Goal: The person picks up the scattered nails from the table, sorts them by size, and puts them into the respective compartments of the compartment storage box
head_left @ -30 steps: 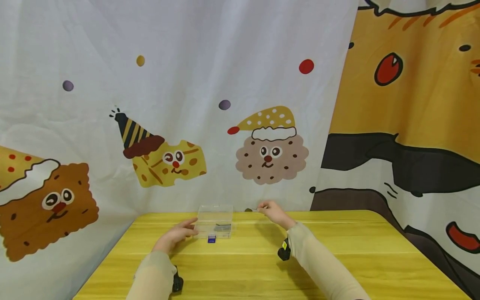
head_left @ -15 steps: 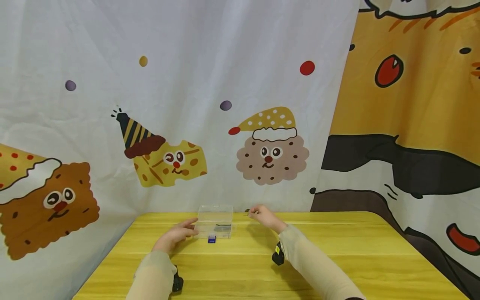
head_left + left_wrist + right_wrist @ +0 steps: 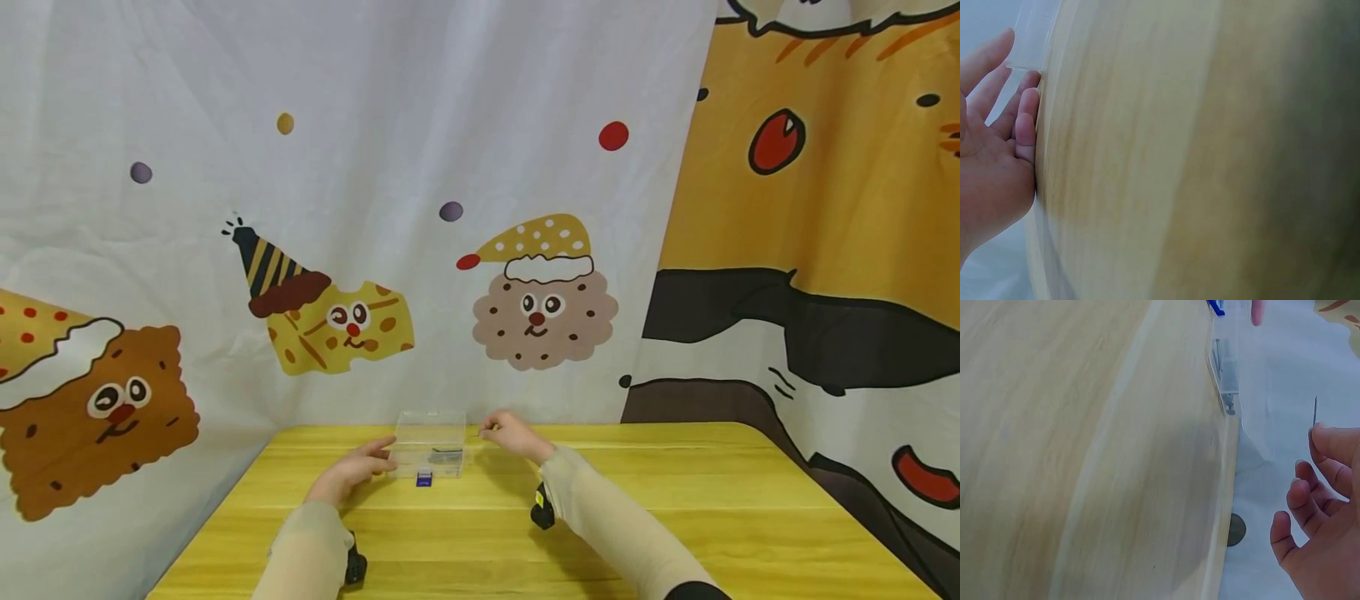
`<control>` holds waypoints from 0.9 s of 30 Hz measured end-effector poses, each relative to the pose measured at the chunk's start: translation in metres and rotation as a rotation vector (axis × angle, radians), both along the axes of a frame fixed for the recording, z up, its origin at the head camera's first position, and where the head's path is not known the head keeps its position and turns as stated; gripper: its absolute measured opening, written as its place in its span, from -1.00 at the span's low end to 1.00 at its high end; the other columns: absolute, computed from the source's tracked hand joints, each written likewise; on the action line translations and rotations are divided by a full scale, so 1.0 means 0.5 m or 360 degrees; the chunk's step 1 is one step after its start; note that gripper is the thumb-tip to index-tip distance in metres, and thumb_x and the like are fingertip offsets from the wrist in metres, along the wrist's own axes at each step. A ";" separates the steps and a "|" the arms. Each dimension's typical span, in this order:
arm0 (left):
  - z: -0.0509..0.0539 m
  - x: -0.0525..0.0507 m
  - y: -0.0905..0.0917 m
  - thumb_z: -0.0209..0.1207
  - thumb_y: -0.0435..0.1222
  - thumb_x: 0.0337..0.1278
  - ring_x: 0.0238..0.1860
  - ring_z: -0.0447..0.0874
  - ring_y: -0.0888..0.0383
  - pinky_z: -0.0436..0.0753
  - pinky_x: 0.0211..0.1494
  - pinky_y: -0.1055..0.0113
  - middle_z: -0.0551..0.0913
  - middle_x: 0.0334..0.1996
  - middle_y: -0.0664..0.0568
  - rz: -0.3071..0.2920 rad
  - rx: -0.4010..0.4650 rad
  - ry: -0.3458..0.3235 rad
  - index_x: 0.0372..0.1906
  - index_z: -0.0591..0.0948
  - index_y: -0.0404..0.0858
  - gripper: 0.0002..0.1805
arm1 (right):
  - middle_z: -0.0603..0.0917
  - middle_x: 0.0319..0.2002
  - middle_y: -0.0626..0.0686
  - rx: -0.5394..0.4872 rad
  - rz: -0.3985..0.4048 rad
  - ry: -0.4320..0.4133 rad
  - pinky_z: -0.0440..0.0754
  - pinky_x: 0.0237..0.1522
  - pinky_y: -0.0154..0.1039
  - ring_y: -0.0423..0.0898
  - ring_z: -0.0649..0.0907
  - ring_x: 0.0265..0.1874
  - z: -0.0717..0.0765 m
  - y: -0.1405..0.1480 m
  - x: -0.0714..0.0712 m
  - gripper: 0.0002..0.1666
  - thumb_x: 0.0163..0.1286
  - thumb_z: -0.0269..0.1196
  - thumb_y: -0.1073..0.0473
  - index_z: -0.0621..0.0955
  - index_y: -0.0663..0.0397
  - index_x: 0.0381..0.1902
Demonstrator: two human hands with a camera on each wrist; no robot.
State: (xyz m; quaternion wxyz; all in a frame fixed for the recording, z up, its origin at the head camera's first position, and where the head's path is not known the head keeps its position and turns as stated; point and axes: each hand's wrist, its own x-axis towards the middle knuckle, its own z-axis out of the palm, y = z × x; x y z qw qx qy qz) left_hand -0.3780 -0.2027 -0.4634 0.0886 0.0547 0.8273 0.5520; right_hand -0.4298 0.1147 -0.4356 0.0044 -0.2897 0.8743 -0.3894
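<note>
A clear plastic box (image 3: 408, 460) with its lid (image 3: 431, 427) raised stands near the table's far edge. Its blue latch (image 3: 424, 478) faces the front. Some thin grey nails (image 3: 1219, 357) lie inside, at the box's right end. At the left side of the box, my left hand (image 3: 351, 468) rests with loosely extended fingers touching its corner. My right hand (image 3: 516, 435) is raised just right of the box. Between thumb and index finger it pinches a thin nail (image 3: 1315, 412), point outward; the other fingers are loosely bent.
The yellow wood-grain table (image 3: 480, 533) stretches toward me and to both sides. Directly behind it hangs a white cloth (image 3: 375, 167) printed with cartoon figures. The dark disc (image 3: 1237, 530) by the table edge is a print on the cloth.
My right hand has moved left toward the box, carrying the nail. The left hand and the box stay where they were.
</note>
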 end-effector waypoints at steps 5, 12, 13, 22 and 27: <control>0.001 0.004 0.002 0.20 -0.34 0.24 0.21 0.36 -0.30 0.22 0.26 -0.26 0.30 0.29 -0.43 0.0005 -0.0004 0.0007 0.46 0.22 -0.33 -0.28 | 0.61 -0.21 0.10 0.0038 0.0031 0.0046 0.54 -0.20 -0.14 -0.09 0.54 -0.29 0.006 -0.016 0.007 -0.80 0.43 0.15 0.30 0.66 0.35 -0.18; 0.004 0.008 0.002 0.20 -0.37 0.23 0.20 0.37 -0.28 0.22 0.26 -0.27 0.33 0.27 -0.41 0.0031 0.0003 0.0005 0.46 0.24 -0.33 -0.30 | 0.64 -0.26 0.06 0.0120 0.0064 0.0133 0.53 -0.28 -0.19 -0.15 0.53 -0.37 -0.003 -0.039 0.011 -0.81 0.42 0.15 0.31 0.69 0.31 -0.22; 0.004 0.008 0.002 0.20 -0.37 0.24 0.20 0.38 -0.29 0.22 0.25 -0.27 0.33 0.27 -0.41 0.0031 0.0002 0.0005 0.45 0.24 -0.33 -0.30 | 0.64 -0.26 0.05 0.0127 0.0065 0.0137 0.53 -0.28 -0.20 -0.16 0.53 -0.37 -0.007 -0.043 0.010 -0.81 0.42 0.16 0.31 0.69 0.29 -0.23; -0.002 0.002 -0.001 0.24 -0.33 0.19 0.21 0.37 -0.29 0.25 0.25 -0.24 0.31 0.29 -0.42 0.0035 -0.0010 -0.0017 0.46 0.25 -0.31 -0.26 | 0.62 -0.28 -0.02 0.0220 0.0078 0.0148 0.52 -0.26 -0.21 -0.19 0.49 -0.41 -0.018 -0.070 0.018 -0.83 0.40 0.17 0.29 0.70 0.21 -0.23; -0.003 -0.003 -0.001 0.26 -0.31 0.18 0.22 0.36 -0.28 0.25 0.26 -0.23 0.32 0.29 -0.41 0.0044 -0.0002 -0.0010 0.45 0.27 -0.29 -0.26 | 0.62 -0.27 -0.04 0.0280 0.0048 0.0186 0.53 -0.26 -0.23 -0.20 0.50 -0.43 -0.023 -0.082 0.014 -0.84 0.39 0.19 0.27 0.71 0.15 -0.26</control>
